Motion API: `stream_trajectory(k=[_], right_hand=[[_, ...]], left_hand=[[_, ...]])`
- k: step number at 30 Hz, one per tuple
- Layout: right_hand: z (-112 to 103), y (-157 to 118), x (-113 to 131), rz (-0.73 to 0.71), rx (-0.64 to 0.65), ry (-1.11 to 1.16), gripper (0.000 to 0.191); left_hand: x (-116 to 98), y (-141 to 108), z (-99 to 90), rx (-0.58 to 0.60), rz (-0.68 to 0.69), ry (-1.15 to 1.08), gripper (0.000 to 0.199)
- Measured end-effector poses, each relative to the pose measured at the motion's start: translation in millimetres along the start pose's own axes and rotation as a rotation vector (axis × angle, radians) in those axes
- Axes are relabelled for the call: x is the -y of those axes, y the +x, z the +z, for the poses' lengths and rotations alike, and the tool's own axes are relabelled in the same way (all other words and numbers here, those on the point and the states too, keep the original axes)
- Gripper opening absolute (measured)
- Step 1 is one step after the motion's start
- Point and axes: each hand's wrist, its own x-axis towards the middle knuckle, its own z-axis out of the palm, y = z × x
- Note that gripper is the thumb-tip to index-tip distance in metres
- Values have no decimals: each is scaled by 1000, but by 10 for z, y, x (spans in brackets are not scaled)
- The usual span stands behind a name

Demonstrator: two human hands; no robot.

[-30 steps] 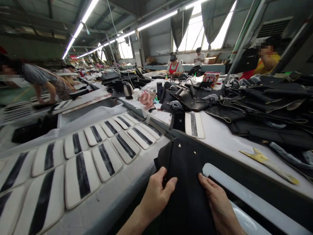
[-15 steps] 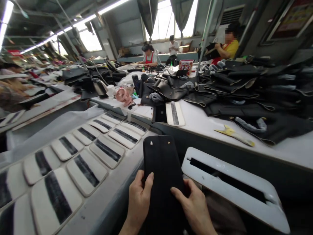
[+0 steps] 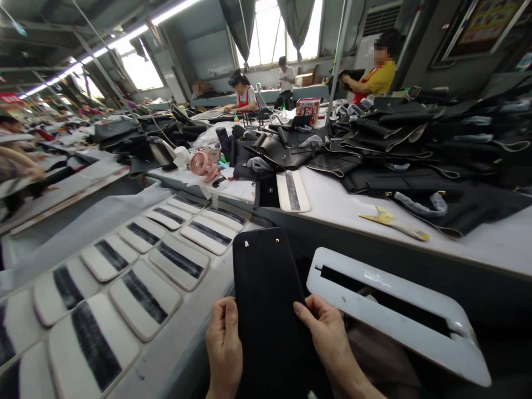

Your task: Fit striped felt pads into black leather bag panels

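Note:
A long black bag panel (image 3: 268,293) with rounded corners is held up in front of me, its far end tilted away. Two small studs show near that far end, the right one gold and the left one covered in something white. My left hand (image 3: 225,343) is closed on the panel's left edge, thumb along the side. On the right edge, my right hand (image 3: 326,330) grips with its thumb on top and its other fingers partly behind. The panel's near end runs out of the frame, with a small pale bit low on it.
Left, cream panels with black stripes (image 3: 137,296) lie in rows on a bench. A white slotted plate (image 3: 374,277) juts out at right. Across stand a pink fan (image 3: 202,164), a yellow-handled tool (image 3: 393,221) and heaped black bags (image 3: 386,149). Several people work beyond.
My left thumb has moved from the panel's face to its left edge. The panel has shifted slightly left, and the right hand stays on it. The camera view has turned a little.

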Motion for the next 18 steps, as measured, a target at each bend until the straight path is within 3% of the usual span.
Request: stream_trajectory(k=[9, 18], right_hand=[[-23, 9, 60, 301, 54, 294, 48], [-49, 125, -73, 308, 118, 287, 41]], left_hand=[[-147, -50, -117, 293, -37, -193, 27], [-217, 37, -40, 181, 109, 165, 31]])
